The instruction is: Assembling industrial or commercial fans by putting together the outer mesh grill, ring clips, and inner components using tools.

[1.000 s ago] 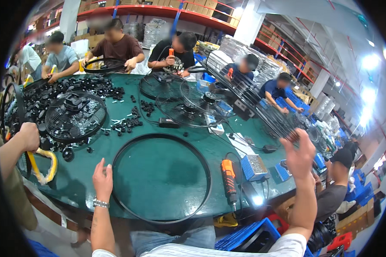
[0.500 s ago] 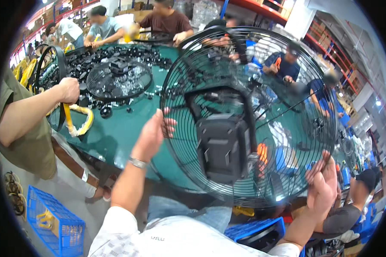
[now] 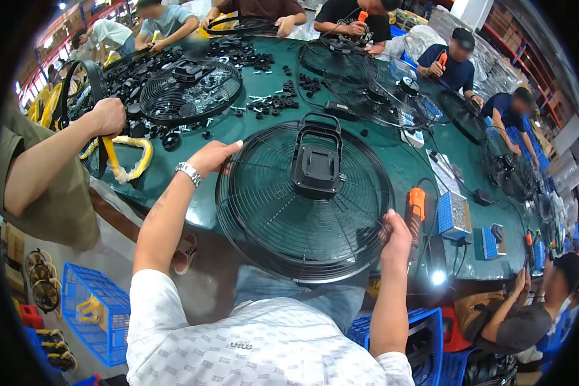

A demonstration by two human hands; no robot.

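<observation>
A round black wire fan guard (image 3: 270, 219) lies low over the near edge of the green table, its near rim reaching past the edge. On its upper face sits a black box-shaped housing with a looped handle (image 3: 317, 168). My left hand (image 3: 212, 157) grips the guard's left rim, thumb stretched along the top and fingers hidden underneath. At the right rim my right hand (image 3: 396, 237) is closed round the wire. An orange-and-black power screwdriver (image 3: 415, 209) stands just right of that hand.
Green table (image 3: 270, 122) carries another fan guard (image 3: 190, 90) among scattered black knobs and screws. Blue boxes of screws (image 3: 453, 215) sit at the right. A co-worker's hand (image 3: 108, 117) holds a ring-shaped frame at left. Blue crates (image 3: 96, 315) stand on the floor; other people work around the table.
The fan guard has come down from a raised, tilted position to lie nearly flat at the table edge. Both my hands moved with it, still on its rim.
</observation>
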